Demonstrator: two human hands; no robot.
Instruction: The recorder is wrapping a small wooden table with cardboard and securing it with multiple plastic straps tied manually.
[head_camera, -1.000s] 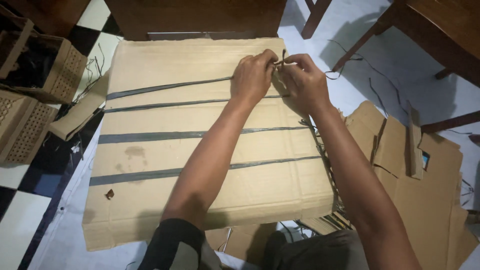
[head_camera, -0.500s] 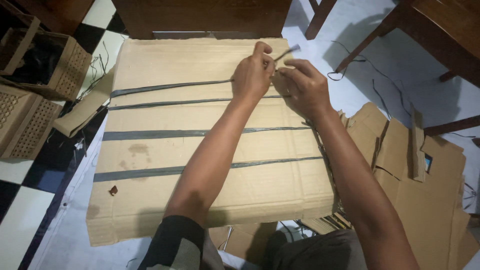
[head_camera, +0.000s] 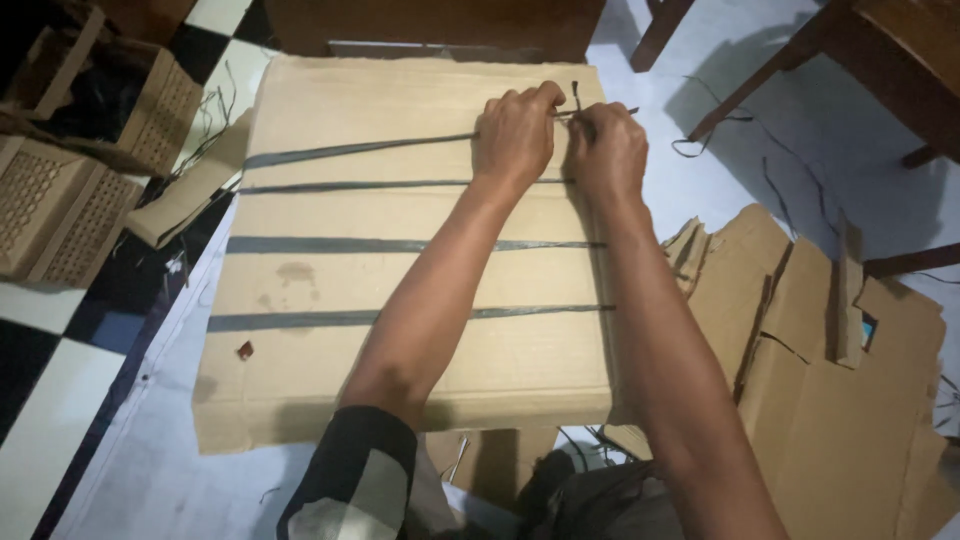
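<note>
A flat stack of brown cardboard (head_camera: 330, 370) lies on the floor in front of me, crossed by several dark grey straps (head_camera: 330, 244). My left hand (head_camera: 513, 135) and my right hand (head_camera: 607, 150) meet at the far right part of the stack. Both pinch the ends of the farthest strap (head_camera: 350, 151), whose thin tips stick up between my fingers. The knot itself is hidden by my fingers.
Torn cardboard pieces (head_camera: 830, 380) lie to the right. Perforated cardboard boxes (head_camera: 60, 210) stand at the left on black and white tiles. Dark wooden furniture legs (head_camera: 760, 80) rise at the back and right. Loose strap offcuts (head_camera: 780, 185) litter the floor.
My hands have come closer together on the strap ends, and the right one has moved up beside the left. The view has shifted, so the cardboard sits higher and more to the right.
</note>
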